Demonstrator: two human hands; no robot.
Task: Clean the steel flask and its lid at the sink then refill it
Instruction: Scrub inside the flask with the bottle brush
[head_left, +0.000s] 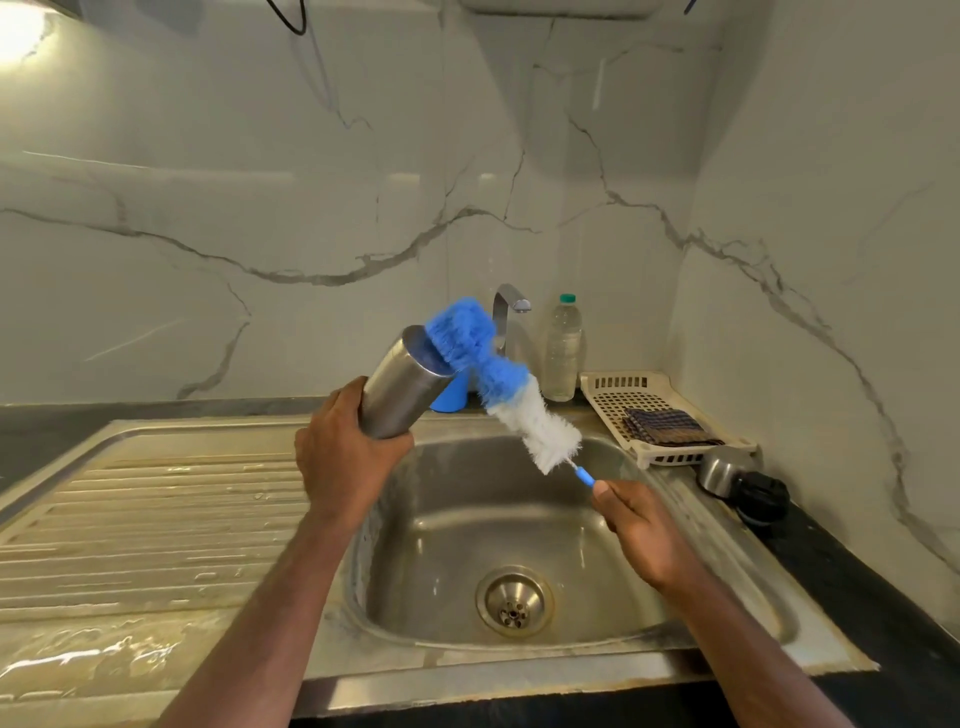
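Observation:
My left hand (345, 457) grips the lower body of the open steel flask (405, 384), holding it tilted over the sink basin (467, 535) with its mouth pointing up and right. My right hand (636, 525) holds the blue handle of a bottle brush (501, 382). The brush has blue bristles at the tip and white ones nearer the handle. Its blue tip is at the flask's mouth. The flask's lid (737, 480), steel with a black cap part, lies on the sink rim at the right.
A steel tap (511, 306) rises behind the basin, with a clear plastic bottle (562, 351) and a blue cup (449, 397) beside it. A cream plastic rack (660, 410) holding a folded checked cloth (667, 426) sits at the right. A wet ribbed drainboard (150, 525) lies left.

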